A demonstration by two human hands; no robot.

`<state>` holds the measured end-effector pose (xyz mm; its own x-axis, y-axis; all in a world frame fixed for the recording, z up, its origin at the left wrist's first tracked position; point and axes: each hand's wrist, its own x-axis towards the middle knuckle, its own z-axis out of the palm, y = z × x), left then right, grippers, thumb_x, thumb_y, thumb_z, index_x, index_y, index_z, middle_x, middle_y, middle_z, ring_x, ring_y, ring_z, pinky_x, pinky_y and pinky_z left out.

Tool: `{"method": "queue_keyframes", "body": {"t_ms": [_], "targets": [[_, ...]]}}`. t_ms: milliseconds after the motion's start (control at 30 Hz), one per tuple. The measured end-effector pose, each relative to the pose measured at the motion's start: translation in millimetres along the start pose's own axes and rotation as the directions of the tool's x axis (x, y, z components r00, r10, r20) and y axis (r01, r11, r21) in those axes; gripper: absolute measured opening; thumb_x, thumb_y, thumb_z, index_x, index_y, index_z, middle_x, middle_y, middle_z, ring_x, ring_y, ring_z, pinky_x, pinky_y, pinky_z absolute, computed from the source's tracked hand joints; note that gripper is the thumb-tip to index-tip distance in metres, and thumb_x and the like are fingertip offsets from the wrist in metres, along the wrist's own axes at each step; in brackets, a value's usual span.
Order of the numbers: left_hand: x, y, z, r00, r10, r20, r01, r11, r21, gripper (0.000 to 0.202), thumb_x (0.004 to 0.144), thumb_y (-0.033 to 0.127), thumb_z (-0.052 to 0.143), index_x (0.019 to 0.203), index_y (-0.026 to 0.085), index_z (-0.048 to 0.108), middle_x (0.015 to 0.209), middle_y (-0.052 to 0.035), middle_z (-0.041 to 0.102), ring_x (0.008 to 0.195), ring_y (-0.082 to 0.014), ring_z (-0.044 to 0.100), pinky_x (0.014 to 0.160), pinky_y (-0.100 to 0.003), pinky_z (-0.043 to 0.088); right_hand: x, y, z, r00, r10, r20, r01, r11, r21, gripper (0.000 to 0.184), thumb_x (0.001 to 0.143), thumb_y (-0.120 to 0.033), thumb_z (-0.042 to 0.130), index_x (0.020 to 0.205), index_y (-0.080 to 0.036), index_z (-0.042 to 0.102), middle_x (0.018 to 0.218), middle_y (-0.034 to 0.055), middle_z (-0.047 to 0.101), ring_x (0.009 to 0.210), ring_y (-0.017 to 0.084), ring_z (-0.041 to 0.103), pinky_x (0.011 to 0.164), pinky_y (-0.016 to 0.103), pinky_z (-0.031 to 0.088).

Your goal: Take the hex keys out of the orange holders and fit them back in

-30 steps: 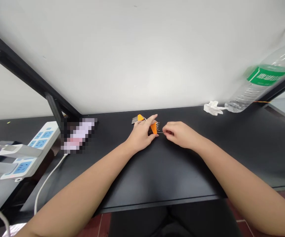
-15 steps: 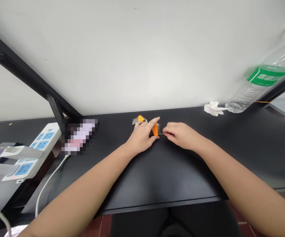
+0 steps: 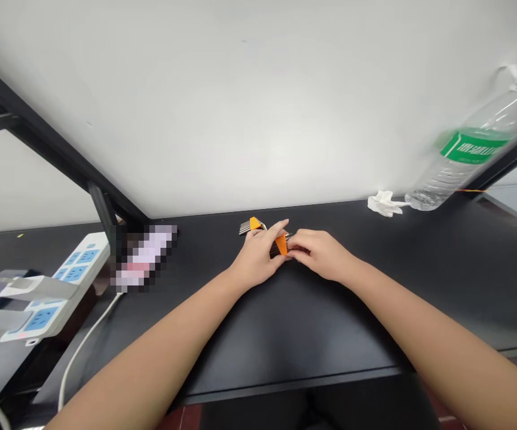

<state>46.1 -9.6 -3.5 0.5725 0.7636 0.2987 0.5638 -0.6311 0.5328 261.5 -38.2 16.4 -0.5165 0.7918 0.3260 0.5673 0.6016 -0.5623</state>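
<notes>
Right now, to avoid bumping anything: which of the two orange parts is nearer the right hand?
The front orange part, held in the left hand beside the right hand; the rear orange part sits farther left, nearer the wall.

Crumpled white tissue (image 3: 382, 204) beside a green-labelled bottle (image 3: 474, 147), power strip (image 3: 75, 273) at left
</notes>
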Motion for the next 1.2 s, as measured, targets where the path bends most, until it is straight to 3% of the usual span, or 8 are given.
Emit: {"method": "queue_keyframes", "body": {"t_ms": [100,200,533,733,833,933,1067,1200], "targets": [[0,0,-1.3,0.999,-0.021,-0.035,0.020,0.999,-0.045,0.078,0.087,0.027,0.073,0.154,0.028,0.034,0.134,-0.0055,0.067,0.125,-0.0238,0.062,0.117,-0.049,0.033,-1,0,-1,0.995,0.062,-0.074,-0.056,0.995,0.081,0.005,0.094,-0.020,0.064,0.092,-0.020,0.068,0.085,0.0006,0.068,0.072,0.013,0.059,0.067,0.026,0.045],[1,-1,-1.3,0.997,-0.043,-0.060,0.038,0.996,-0.075,0.080,0.086,0.031,0.075,0.154,0.027,0.035,0.134,-0.0071,0.067,0.126,-0.0246,0.061,0.117,-0.049,0.036,-2,3,-4,0.994,0.045,-0.102,-0.042,0.999,0.026,0.015,0.098,-0.020,0.059,0.092,-0.020,0.072,0.084,0.0011,0.070,0.072,0.013,0.060,0.069,0.027,0.045],[0,0,0.5,0.998,-0.042,-0.056,0.041,0.999,-0.035,0.076,0.086,0.030,0.075,0.152,0.028,0.038,0.132,-0.0064,0.067,0.125,-0.0248,0.061,0.117,-0.049,0.037,0,8,8,1.000,-0.016,-0.010,0.014,0.984,-0.176,0.023,0.101,-0.020,0.055,0.092,-0.019,0.076,0.090,0.0057,0.074,0.080,0.017,0.065,0.075,0.030,0.044],[-3,5,-0.3,1.000,-0.002,-0.002,0.002,0.998,-0.063,0.077,0.086,0.031,0.076,0.153,0.031,0.038,0.131,-0.0063,0.067,0.124,-0.0252,0.061,0.116,-0.047,0.039,-1,15,-6,0.989,0.148,-0.024,-0.149,0.988,-0.027,0.020,0.090,-0.034,0.074,0.079,-0.019,0.066,0.081,0.0002,0.064,0.067,0.012,0.055,0.064,0.027,0.042],[-3,7,-1.4,1.000,0.010,-0.009,-0.010,0.998,-0.063,0.079,0.087,0.031,0.076,0.154,0.029,0.036,0.131,-0.0073,0.068,0.125,-0.0256,0.061,0.115,-0.048,0.040,-1,14,-8,0.976,0.207,-0.058,-0.203,0.976,0.079,0.034,0.082,-0.040,0.079,0.106,-0.020,0.065,0.106,0.0048,0.063,0.079,0.015,0.060,0.068,0.029,0.049],[-2,8,-2.7,1.000,0.031,0.002,-0.031,0.998,-0.058,0.078,0.087,0.029,0.075,0.154,0.031,0.035,0.127,-0.0057,0.069,0.119,-0.0250,0.064,0.115,-0.048,0.040,0,9,-2,0.950,0.311,-0.004,-0.294,0.903,0.313,0.056,0.086,-0.041,0.074,0.134,-0.024,0.052,0.127,0.0090,0.059,0.085,0.016,0.066,0.069,0.031,0.056],[-1,11,-3.6,0.994,0.088,0.062,-0.086,0.995,-0.043,0.073,0.091,0.025,0.070,0.154,0.033,0.035,0.127,-0.0042,0.069,0.115,-0.0238,0.065,0.116,-0.050,0.036,3,3,11,0.907,0.371,0.200,-0.417,0.721,0.554,0.041,0.091,-0.036,0.067,0.128,-0.023,0.053,0.103,0.0047,0.067,0.075,0.015,0.067,0.061,0.029,0.058],[-1,17,-3.9,0.989,0.123,0.087,-0.119,0.991,-0.055,0.071,0.092,0.022,0.067,0.154,0.034,0.034,0.139,-0.0068,0.062,0.128,-0.0255,0.059,0.113,-0.048,0.042,6,3,17,0.902,0.389,0.189,-0.418,0.670,0.614,0.035,0.088,-0.029,0.069,0.121,-0.022,0.059,0.085,0.0005,0.067,0.067,0.014,0.065,0.061,0.028,0.059]]}}
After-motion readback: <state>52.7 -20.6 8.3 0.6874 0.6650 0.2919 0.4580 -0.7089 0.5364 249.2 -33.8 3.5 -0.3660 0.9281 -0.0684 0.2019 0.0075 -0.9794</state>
